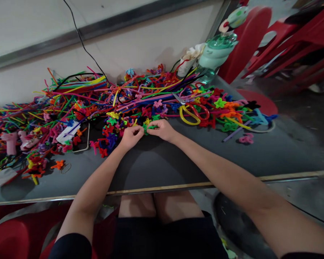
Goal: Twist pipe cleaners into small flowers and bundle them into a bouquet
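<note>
My left hand (133, 136) and my right hand (161, 130) meet over the dark table, at the near edge of a long heap of pipe cleaners (151, 90). Between their fingertips is a small green pipe cleaner piece (149, 128), pinched from both sides. Its exact shape is partly covered by the fingers. Close by lie bent pipe cleaner flowers in yellow, green, pink and blue. Just right of my right hand rest scissors (190, 115) with a yellow and a red handle loop, blades pointing into the heap.
A teal-lidded bottle (216, 57) and a paper cup (187, 63) stand at the back right. A phone-like frame (86, 138) lies left among the pieces. Red plastic chairs (248, 43) are beyond the table's right end. A black cable (81, 39) hangs along the wall.
</note>
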Motion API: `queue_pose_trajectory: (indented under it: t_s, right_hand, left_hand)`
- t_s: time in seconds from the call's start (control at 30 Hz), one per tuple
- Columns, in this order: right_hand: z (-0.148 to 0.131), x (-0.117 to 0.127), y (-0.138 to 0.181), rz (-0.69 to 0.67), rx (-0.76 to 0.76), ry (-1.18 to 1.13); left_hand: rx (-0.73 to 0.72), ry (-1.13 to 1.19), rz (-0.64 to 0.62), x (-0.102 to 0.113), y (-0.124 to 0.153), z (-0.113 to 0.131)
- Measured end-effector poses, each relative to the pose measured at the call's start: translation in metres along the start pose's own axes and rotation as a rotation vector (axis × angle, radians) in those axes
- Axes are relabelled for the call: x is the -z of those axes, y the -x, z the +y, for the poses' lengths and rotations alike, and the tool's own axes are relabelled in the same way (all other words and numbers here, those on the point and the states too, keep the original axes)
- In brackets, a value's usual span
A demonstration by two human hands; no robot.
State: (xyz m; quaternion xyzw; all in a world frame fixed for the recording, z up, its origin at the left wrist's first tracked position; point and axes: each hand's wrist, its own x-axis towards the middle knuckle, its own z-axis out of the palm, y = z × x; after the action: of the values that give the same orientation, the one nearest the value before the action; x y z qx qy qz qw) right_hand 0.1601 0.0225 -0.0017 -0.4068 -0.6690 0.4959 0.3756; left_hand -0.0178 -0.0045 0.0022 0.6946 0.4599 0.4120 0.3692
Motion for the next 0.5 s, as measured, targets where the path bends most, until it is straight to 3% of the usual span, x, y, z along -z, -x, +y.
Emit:
queue_pose_trajectory:
  t_s: [0.13,0.27,0.5]
  right_hand:
    - [0.001,0.002,-0.001,0.033,-0.042,-0.073]
    - [0.000,0.001,0.000,0.039,-0.029,-0.097]
    - [0.001,-0.001,0.002,0.043,0.024,-0.107]
  left_hand:
    - [-0.042,0.036,0.098,0.001,-0.004,0.000]
    - [0.003,0.149,0.079,-0.003,-0.005,-0.001]
    - [-0.083,0.098,0.149,-0.009,0.000,0.005]
